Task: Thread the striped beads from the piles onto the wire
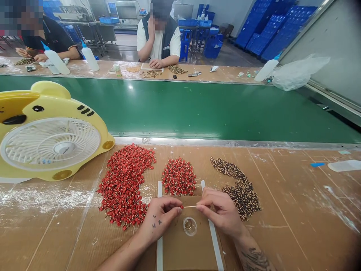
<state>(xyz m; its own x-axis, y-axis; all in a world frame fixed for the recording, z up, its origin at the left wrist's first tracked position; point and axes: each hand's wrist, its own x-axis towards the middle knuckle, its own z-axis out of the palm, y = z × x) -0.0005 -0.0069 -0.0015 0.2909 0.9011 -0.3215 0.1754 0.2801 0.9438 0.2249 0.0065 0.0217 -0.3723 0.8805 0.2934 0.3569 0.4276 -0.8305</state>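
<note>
1. We saw the left hand [159, 218] and right hand [220, 209] close together, fingertips of each pinched on a thin pale stick [190, 206], the left at its red tip.
2. Stick lay level, long axis left-right, red tip toward the left hand, above a small clear cup [190, 226] on a cardboard sheet [186, 252].
3. We counted one stick, one cup, one large red bead heap [124, 184], one smaller red bead heap [179, 176], one dark speckled bead heap [241, 190]; beads too many to count.

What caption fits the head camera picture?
Left hand and right hand hold a thin stick beside red beads.
</note>
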